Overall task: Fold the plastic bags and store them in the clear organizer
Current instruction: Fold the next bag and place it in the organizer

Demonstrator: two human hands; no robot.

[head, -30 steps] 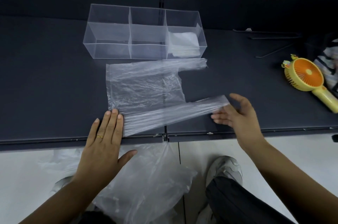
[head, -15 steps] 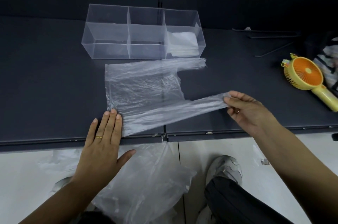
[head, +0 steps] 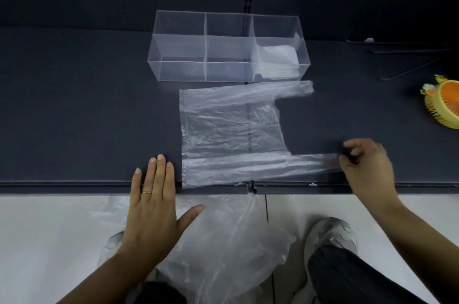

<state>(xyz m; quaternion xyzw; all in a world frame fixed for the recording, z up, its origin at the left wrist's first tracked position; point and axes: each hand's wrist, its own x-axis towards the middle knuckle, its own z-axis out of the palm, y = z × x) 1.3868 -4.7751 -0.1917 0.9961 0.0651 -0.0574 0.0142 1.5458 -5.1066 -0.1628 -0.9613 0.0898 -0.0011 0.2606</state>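
A clear plastic bag (head: pixel 231 130) lies flat on the dark shelf (head: pixel 74 110), its two handles pointing right. My right hand (head: pixel 367 169) pinches the end of the near handle and holds it stretched out to the right. My left hand (head: pixel 154 194) lies flat with straight fingers at the shelf's front edge, just left of the bag's near corner and apart from it. Behind the bag stands the clear organizer (head: pixel 228 48) with three compartments. Its right compartment holds folded bags (head: pixel 278 60); the other two look empty.
More loose clear bags (head: pixel 223 241) hang below the shelf edge over my lap. An orange and yellow hand fan (head: pixel 444 102) lies at the far right. Thin dark rods (head: pixel 407 50) rest at the back right. My shoes (head: pixel 330 231) stand on the white floor.
My right hand took the near handle and pulled it out straight to the right. The bag's near edge now lies flat. My left hand has slid off the bag's corner to the left.
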